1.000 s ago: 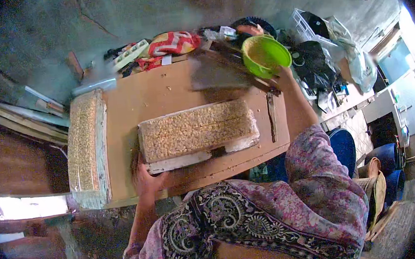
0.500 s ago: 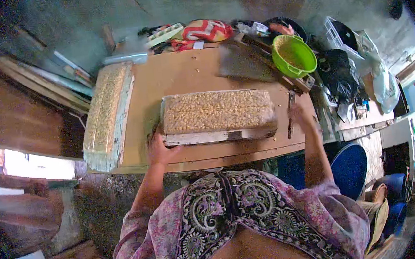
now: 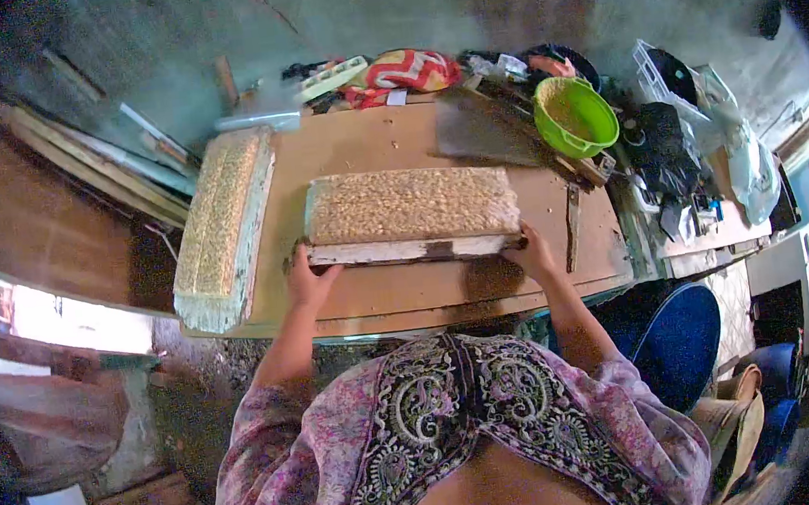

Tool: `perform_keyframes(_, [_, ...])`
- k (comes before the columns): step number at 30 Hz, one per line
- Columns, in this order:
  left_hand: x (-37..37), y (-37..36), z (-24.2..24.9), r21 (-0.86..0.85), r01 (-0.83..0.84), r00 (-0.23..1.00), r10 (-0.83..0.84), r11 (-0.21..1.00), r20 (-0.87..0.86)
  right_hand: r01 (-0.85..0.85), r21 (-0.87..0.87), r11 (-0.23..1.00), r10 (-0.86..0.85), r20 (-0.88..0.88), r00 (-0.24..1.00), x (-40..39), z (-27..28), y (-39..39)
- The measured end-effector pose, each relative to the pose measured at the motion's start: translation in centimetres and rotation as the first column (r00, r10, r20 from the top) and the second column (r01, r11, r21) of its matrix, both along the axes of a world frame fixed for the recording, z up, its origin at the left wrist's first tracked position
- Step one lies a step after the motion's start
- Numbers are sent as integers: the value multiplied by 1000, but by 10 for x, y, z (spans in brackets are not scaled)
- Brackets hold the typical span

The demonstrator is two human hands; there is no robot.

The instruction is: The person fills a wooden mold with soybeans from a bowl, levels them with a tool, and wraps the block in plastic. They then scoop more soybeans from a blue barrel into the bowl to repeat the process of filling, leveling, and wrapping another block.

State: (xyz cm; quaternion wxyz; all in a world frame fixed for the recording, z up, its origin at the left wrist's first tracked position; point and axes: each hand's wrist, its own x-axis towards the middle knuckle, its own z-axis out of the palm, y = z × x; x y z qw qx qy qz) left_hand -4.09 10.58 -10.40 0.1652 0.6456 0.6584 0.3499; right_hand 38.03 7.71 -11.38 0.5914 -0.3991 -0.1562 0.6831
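Observation:
A slab of pale beans (image 3: 410, 203), apparently wrapped in clear plastic, lies lengthwise before me on a worn white board (image 3: 366, 252). My left hand (image 3: 310, 279) holds the board's near left corner, thumb spread along the front edge. At the near right corner, my right hand (image 3: 533, 256) grips the same board; its fingertips are partly hidden. To the right of that hand, a long thin dark strip (image 3: 573, 226), perhaps a knife or ruler, lies on the brown tabletop (image 3: 360, 300). A second, longer bean slab (image 3: 216, 212) rests on its own white board at the left.
A green basin (image 3: 597, 127) with beans stands at the back right, beside wooden bars and a dark flat sheet (image 3: 485, 128). Red patterned cloth (image 3: 416, 68) lies along the back. Black plastic bags (image 3: 662, 150) crowd the right side. A blue barrel (image 3: 681, 343) stands below the table's right edge.
My right hand has moved left from beside the dark strip to the board's right corner. My left hand stays at the left corner. In view, the slab sits slightly further left and back.

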Motion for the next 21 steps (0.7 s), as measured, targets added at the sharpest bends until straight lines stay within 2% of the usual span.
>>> perform_keyframes(1, [-15,17,-17,-26,-9,999,8,1000,-41,-67,88,994,1,601,799,-20,12,5])
perform_keyframes(2, [-17,20,-16,-21,0,999,-1,1000,-47,-178,114,977,-59,957,284,-26,19,9])
perform_keyframes(3, [-23,30,-17,-45,-12,998,9,999,-66,-156,-32,987,72,964,257,-28,16,25])
perform_keyframes(4, [-25,36,-14,-67,-28,996,22,997,-88,-147,-33,989,71,963,260,-34,21,32])
perform_keyframes(6, [-23,46,-7,-56,-26,998,22,998,-67,-218,143,965,-68,944,322,-44,32,45])
perform_keyframes(7, [-21,50,-2,-47,-34,999,33,998,-41,-247,50,968,39,939,342,-42,32,57])
perform_keyframes(8, [-19,55,1,-48,-29,999,27,998,-40,-242,48,969,38,939,341,-41,22,68])
perform_keyframes(10, [-14,67,5,-60,-95,995,92,994,-48,-176,107,978,-82,986,142,-44,8,89])
perform_keyframes(11, [-16,76,0,-62,-92,995,90,994,-47,-174,105,979,-81,987,142,-44,5,97])
perform_keyframes(13, [-17,95,-9,93,-85,978,101,992,-185,-106,89,990,-75,988,134,-45,-1,112])
perform_keyframes(14, [-17,104,-12,91,-84,978,100,992,-184,-105,87,991,-73,988,133,-43,-8,122])
perform_keyframes(16, [-12,119,-10,106,-129,939,156,986,-308,-123,156,980,-142,983,117,-46,-10,140])
perform_keyframes(17, [-8,125,-5,104,-134,939,159,986,-305,-128,154,980,-140,984,115,-48,-3,146])
perform_keyframes(19, [-3,134,2,-13,-170,969,165,985,-186,-97,59,994,-38,977,209,-53,10,155])
perform_keyframes(21, [-6,150,-8,0,-188,960,184,982,-213,-119,96,988,-71,977,202,-50,-6,171])
